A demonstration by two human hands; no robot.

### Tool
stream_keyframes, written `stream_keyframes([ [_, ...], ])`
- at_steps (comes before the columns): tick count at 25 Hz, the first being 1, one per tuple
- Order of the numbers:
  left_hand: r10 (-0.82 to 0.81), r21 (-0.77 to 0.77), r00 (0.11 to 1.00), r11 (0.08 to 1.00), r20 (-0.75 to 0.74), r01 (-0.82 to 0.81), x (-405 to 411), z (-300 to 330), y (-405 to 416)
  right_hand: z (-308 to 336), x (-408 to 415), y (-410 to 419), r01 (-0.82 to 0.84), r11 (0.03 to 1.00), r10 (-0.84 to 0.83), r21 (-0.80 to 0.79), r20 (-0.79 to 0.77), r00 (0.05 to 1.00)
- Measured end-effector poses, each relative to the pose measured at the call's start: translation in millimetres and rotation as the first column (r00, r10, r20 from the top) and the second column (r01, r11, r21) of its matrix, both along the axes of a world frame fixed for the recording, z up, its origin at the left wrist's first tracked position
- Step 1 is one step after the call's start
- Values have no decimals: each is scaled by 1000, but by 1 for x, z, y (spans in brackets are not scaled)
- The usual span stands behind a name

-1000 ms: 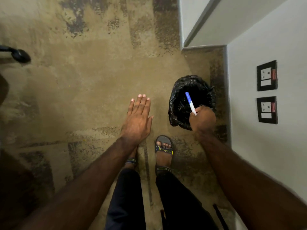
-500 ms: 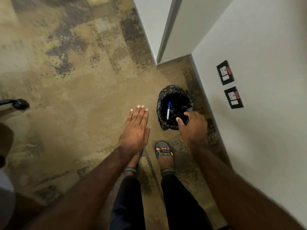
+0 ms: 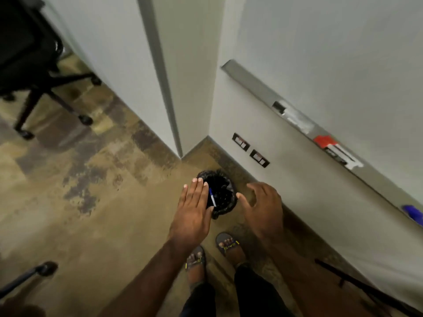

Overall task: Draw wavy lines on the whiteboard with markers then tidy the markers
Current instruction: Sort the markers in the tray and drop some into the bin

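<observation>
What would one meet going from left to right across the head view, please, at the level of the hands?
Floor → left hand → marker in the bin → right hand → wall

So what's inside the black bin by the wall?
One blue-capped marker lies in the bin, against its black liner. The left hand covers the bin's left side, so anything there is hidden.

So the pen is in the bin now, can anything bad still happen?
Maybe. The blue-capped marker lies inside the black-lined bin, so it could get thrown out with the rubbish instead of being tidied. The left hand hangs flat above the bin and could knock it if it drops. More items sit along the whiteboard tray, so they may get forgotten.
</observation>
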State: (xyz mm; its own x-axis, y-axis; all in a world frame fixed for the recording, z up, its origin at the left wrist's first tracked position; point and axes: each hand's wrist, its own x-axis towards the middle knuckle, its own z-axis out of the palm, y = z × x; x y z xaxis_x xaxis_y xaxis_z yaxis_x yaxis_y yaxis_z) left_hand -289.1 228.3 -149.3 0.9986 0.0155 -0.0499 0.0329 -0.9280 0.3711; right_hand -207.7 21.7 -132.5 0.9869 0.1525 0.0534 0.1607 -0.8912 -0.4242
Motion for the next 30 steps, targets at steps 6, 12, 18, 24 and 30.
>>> stream_keyframes([
  [6, -175, 19, 974, 985, 147, 174, 34, 91, -41, 80, -16, -74, 181, 979, -192, 93, 130, 973],
  [12, -370, 84, 907, 929, 200, 360, 71, 143, -113, 123, -30, -148, 413, 902, -427, 123, 135, 894],
  [18, -551, 139, 813, 835, 191, 533, 119, 168, -218, 147, -32, -238, 576, 801, -599, 162, 188, 779],
  [24, -730, 217, 667, 682, 146, 699, 147, 173, -330, 142, -27, -340, 652, 734, -679, 190, 200, 706],
  [30, -826, 200, 563, 556, 25, 807, 173, 164, -411, 127, -23, -421, 670, 723, -690, 170, 126, 712],
])
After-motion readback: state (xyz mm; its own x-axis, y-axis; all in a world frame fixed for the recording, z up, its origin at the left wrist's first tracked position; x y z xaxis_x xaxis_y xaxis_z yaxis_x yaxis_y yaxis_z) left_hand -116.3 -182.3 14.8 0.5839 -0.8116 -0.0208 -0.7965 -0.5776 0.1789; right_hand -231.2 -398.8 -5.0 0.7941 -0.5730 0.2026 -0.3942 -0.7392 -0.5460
